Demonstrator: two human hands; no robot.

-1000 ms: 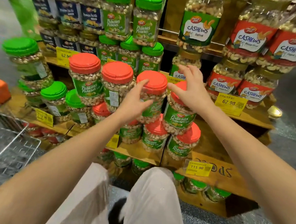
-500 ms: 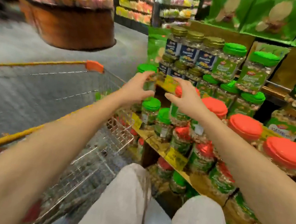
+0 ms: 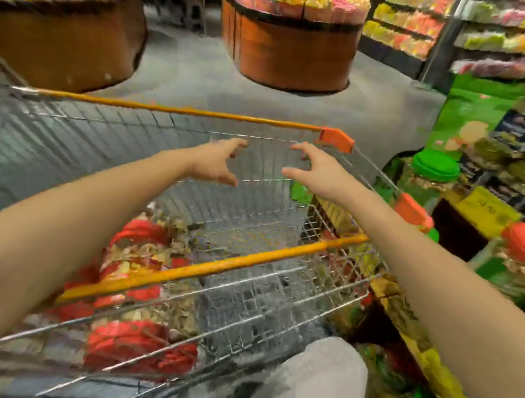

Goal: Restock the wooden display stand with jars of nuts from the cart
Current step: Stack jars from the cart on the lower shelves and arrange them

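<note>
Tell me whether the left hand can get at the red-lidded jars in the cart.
Probably yes. The left hand is empty and hangs over the open top of the cart. The jars lie lower and nearer the person, uncovered. It would have to reach down and back.

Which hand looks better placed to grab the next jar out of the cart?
Probably the left hand. Both hands hover empty over the cart, but the red-lidded jars lie toward its left side, below the left forearm. The right hand is farther from them, by the cart's right edge.
</note>
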